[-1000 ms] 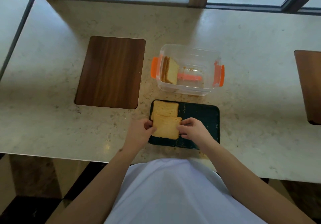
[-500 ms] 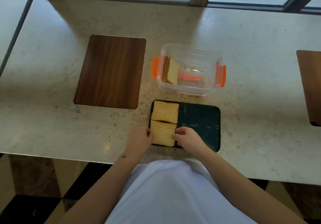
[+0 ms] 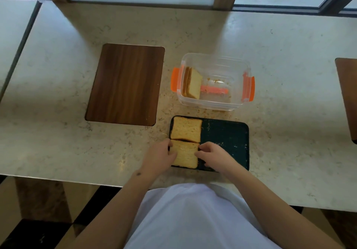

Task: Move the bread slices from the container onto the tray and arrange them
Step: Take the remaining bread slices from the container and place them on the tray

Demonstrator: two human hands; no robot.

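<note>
Left hand point(image 3: 160, 157) is covering the left edge of the near bread slice point(image 3: 185, 155); right hand point(image 3: 213, 157) is covering its right edge and part of the tray point(image 3: 231, 138) beneath. Whether the fingers point(image 3: 202, 148) are pinching the slice or only touching it: cannot tell. Slices standing in the container point(image 3: 214, 81) are overlapping; count unclear. Pink object point(image 3: 214, 90) inside is blurring behind the clear wall. Right-hand brown board point(image 3: 347, 98) is running off the frame edge. Counter point(image 3: 58, 132) is also being cropped at both sides.
</note>
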